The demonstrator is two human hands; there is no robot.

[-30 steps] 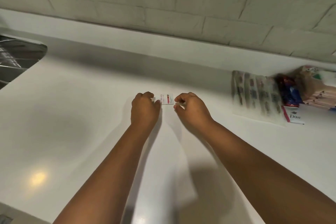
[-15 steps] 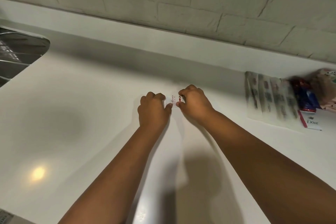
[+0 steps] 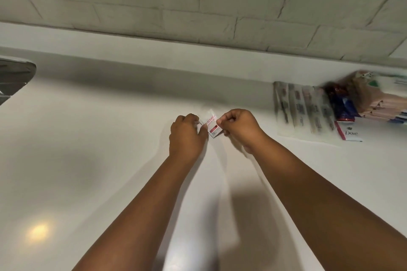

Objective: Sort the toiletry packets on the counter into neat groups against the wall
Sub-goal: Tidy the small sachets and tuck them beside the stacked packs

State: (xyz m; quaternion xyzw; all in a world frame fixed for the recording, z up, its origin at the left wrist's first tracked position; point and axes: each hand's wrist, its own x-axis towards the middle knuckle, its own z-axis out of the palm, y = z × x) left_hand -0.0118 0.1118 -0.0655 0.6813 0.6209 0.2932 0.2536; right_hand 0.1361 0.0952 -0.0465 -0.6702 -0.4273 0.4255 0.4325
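- Small white sachet (image 3: 211,125) with red lettering; held tilted between both hands above the white counter (image 3: 92,160), mid-frame, short of the wall; whether its lower corner touches the counter cannot be told.
- Left hand (image 3: 186,135); fingers curled, the sachet's left edge pinched at the fingertips; back of the hand turned to the camera.
- Right hand (image 3: 239,126); fingers curled, the sachet's right edge pinched between thumb and forefinger; forearm extended from the lower right.
- Strip of pale printed packets (image 3: 301,112); laid flat on the counter against the wall to the right, well apart from the hands; print blurred and not readable.
- White Dove sachet (image 3: 350,133); laid just beside the strip's near right corner, a red stripe seen along its left edge.
- Red and blue packet (image 3: 340,103); lodged between the strip and the further packets, above the Dove sachet.
- Brown and pink packets (image 3: 374,99); grouped at the far right against the wall; blurred, count not determinable.
- Metal sink (image 3: 13,77); edge seen at the far left.
- Brick wall (image 3: 198,2); painted pale, above a plain white upstand at the back of the counter.
- Lamp reflection (image 3: 37,232); noted on the counter, lower left.
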